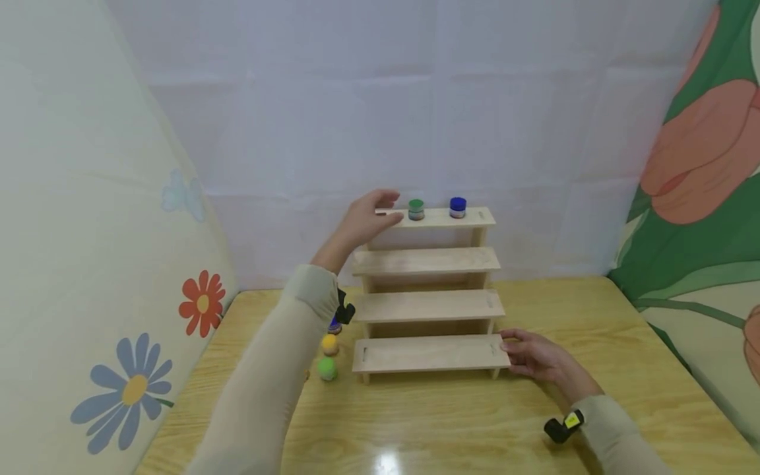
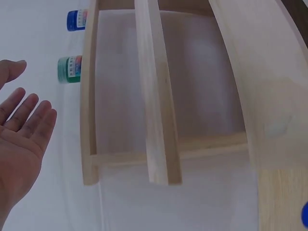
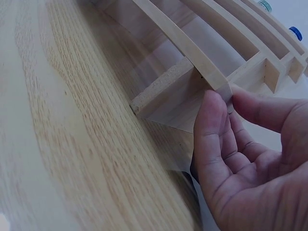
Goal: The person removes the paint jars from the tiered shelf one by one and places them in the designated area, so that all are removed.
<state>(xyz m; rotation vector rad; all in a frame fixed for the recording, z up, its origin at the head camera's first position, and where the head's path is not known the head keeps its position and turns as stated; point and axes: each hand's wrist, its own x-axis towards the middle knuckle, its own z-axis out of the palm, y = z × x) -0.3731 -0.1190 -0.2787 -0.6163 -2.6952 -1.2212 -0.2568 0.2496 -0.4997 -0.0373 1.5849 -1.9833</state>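
A pale wooden stepped rack (image 1: 430,307) stands on the table against the white backdrop. On its top tier sit a green-lidded paint jar (image 1: 416,210) and a blue-lidded paint jar (image 1: 457,208), both upright. My left hand (image 1: 369,216) hovers at the left end of the top tier, beside the green jar, thumb and fingers spread and holding nothing. At the lower right, my right hand (image 1: 537,358) pinches the end of the rack's lowest shelf (image 3: 211,77) between thumb and fingers.
Left of the rack, partly behind my left sleeve, lie a yellow ball (image 1: 330,344), a green ball (image 1: 327,368) and a blue-lidded jar (image 1: 335,325). Patterned cloths (image 1: 136,389) flank the wooden table (image 1: 451,422) on both sides.
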